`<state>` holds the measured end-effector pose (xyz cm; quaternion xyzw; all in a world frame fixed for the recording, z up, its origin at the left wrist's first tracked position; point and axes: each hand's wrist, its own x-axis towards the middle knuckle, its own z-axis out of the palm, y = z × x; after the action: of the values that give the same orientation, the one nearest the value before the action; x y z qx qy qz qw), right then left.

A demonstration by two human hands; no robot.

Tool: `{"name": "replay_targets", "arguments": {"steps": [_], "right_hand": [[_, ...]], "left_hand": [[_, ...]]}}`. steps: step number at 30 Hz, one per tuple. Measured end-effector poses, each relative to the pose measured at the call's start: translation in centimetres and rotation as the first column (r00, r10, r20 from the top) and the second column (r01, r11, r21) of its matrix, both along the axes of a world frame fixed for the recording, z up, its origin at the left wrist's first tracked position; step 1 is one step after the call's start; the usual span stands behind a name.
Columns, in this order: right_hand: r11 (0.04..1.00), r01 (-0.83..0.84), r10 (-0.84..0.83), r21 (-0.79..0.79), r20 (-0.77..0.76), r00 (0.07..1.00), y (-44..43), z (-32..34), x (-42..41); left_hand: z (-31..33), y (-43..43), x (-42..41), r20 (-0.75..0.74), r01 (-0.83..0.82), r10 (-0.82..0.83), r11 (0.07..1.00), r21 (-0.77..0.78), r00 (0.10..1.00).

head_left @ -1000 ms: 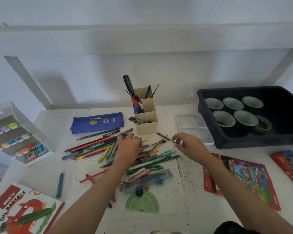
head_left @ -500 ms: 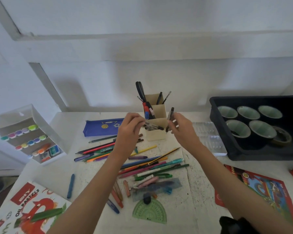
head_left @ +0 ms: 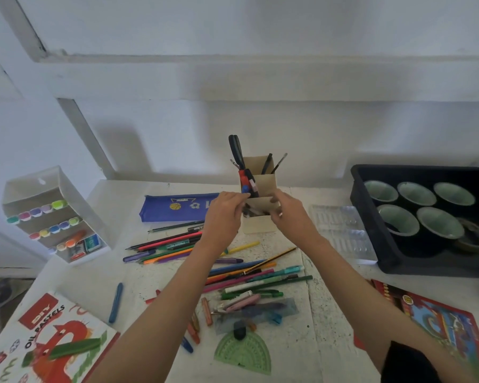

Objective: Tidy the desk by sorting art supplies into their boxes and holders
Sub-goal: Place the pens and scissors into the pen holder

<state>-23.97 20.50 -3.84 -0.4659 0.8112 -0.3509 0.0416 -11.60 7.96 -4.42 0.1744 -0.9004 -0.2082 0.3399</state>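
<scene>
A beige stepped pen holder [head_left: 260, 225] stands at the back of the white desk [head_left: 94, 277], with scissors [head_left: 236, 150] and pens in its taller compartments. My left hand [head_left: 226, 217] and my right hand [head_left: 292, 217] meet over its lowest front compartment. The left fingers pinch dark pens [head_left: 253, 211] that lie in that compartment. The right fingers curl at the compartment's right rim, and what they hold is hidden. A heap of loose coloured pencils and pens [head_left: 246, 275] lies under my forearms. In front of it are crayons [head_left: 206, 315], a clear ruler [head_left: 257, 313] and a green protractor [head_left: 244, 355].
A blue pencil case [head_left: 174, 207] lies left of the holder. A clear marker rack [head_left: 50, 217] stands at far left, with an oil pastels box [head_left: 44, 344] at front left. A black bin [head_left: 371, 230] with cups is at right, beside a clear tray [head_left: 340, 233] and a red box [head_left: 448, 324].
Both hands rose from the pencil heap to the holder. The dark pen that stood upright in my right hand half a second ago no longer shows above it.
</scene>
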Motion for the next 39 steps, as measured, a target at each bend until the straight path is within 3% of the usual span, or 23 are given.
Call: {"name": "replay_targets", "arguments": {"steps": [6,11,15,22,29,39], "right_hand": [[0.988,0.094,-0.092,-0.12,0.022,0.995,4.3,-1.7,1.0],[0.963,0.268,-0.271,-0.042,-0.113,0.956,9.8,-5.3,1.4],[0.934,0.356,-0.352,0.037,-0.096,0.931,13.2,-7.8,0.9],[0.938,0.34,-0.33,0.071,-0.122,0.936,14.0,-9.7,1.3],[0.944,0.323,-0.315,0.067,-0.106,0.943,14.4,-9.9,1.2],[0.958,0.281,-0.27,0.058,-0.148,0.951,14.6,-9.8,1.1]], "left_hand": [[-1.2,0.6,2.3,-0.083,-0.077,0.08,0.996,0.043,0.993],[-4.3,2.5,6.9,-0.047,-0.096,0.101,0.992,0.081,0.994],[-7.1,3.9,11.8,0.022,-0.219,0.219,0.963,0.155,0.976],[-9.0,7.0,16.8,0.163,-0.421,0.404,0.903,0.084,0.9],[-9.2,7.8,16.6,0.322,-0.48,0.455,0.877,-0.002,0.83],[-9.4,8.5,16.8,0.351,-0.498,0.467,0.867,-0.002,0.812]]}}
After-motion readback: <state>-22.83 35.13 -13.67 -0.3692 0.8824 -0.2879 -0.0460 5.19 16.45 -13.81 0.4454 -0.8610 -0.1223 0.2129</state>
